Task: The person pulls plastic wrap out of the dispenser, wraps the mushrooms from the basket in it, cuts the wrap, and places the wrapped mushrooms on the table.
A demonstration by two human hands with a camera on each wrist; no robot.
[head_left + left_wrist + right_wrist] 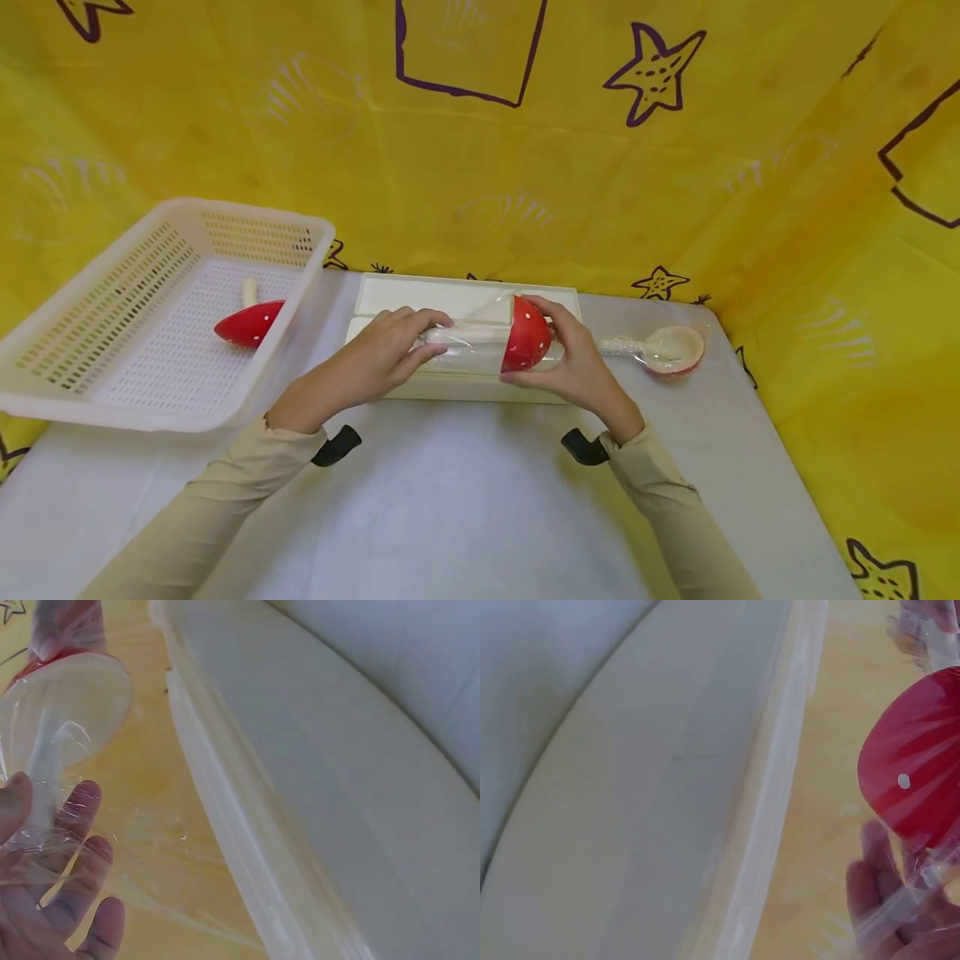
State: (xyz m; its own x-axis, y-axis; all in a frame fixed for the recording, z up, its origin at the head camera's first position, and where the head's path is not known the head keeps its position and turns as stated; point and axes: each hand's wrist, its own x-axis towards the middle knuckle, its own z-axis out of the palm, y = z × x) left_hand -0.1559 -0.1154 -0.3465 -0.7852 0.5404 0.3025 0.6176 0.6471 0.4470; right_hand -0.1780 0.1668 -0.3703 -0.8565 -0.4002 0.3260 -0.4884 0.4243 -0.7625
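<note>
A red ladle [527, 335] with white dots and a pale handle is held level over a long white box [465, 387], with clear plastic film [480, 315] around it. My left hand [386, 354] grips the handle end through the film, thumb on the near side. My right hand [570, 358] holds the rounded outside of the bowl between thumb and fingers. In the left wrist view, the cream hollow [90, 697] of the bowl faces the camera. The right wrist view shows the red back [915, 765] with film creased over it.
A film-covered ladle [675, 348] lies on the table to the right of the box. At left stands a white perforated basket [300, 225] with another red ladle [251, 323] inside. Yellow patterned cloth [480, 167] hangs behind the white table [450, 500].
</note>
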